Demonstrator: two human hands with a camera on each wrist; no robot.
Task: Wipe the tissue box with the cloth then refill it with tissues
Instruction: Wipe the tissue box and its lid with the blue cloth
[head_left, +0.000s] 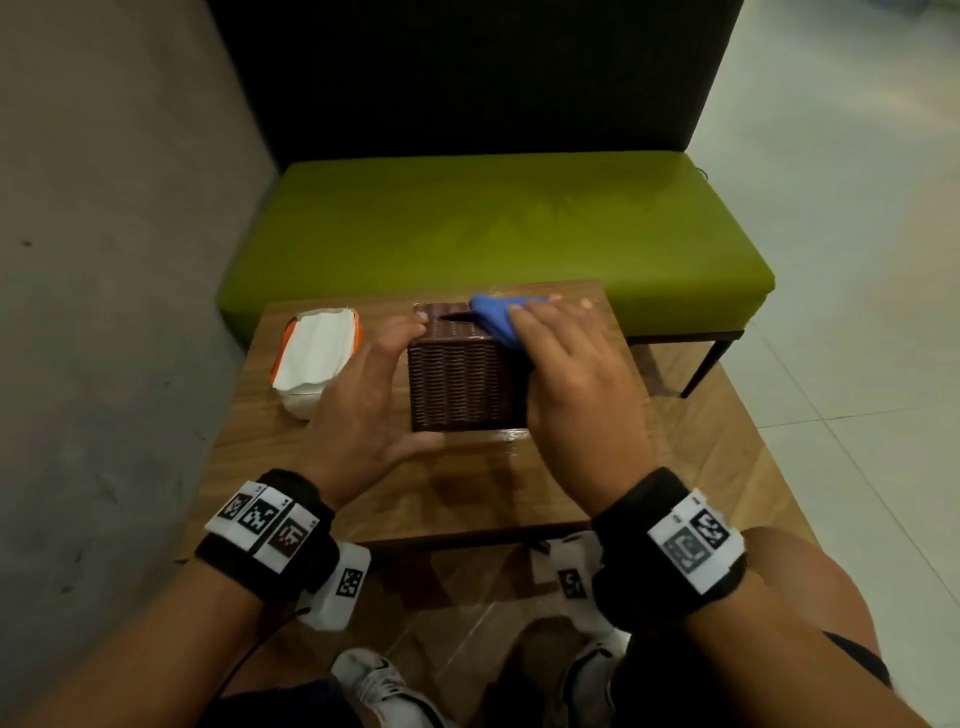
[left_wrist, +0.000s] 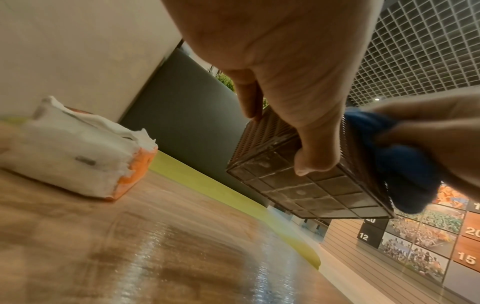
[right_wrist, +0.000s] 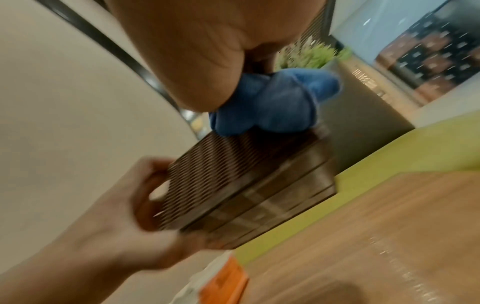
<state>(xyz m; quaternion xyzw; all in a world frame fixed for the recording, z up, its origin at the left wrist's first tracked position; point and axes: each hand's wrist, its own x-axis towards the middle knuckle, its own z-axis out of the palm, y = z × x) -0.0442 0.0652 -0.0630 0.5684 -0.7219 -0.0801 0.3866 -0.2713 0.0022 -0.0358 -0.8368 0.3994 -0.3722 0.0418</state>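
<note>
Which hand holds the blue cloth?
The right hand: it holds the blue cloth against the tissue box, while the left hand only grips the box's side.

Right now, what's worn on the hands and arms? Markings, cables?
The left hand and right hand are bare: no gloves, no forearm sleeves. The left wristband and right wristband are black, each with a white panel of square black-and-white markers. Under each sits a white marked block: left block, right block. A thin black cable leaves the left block.
</note>
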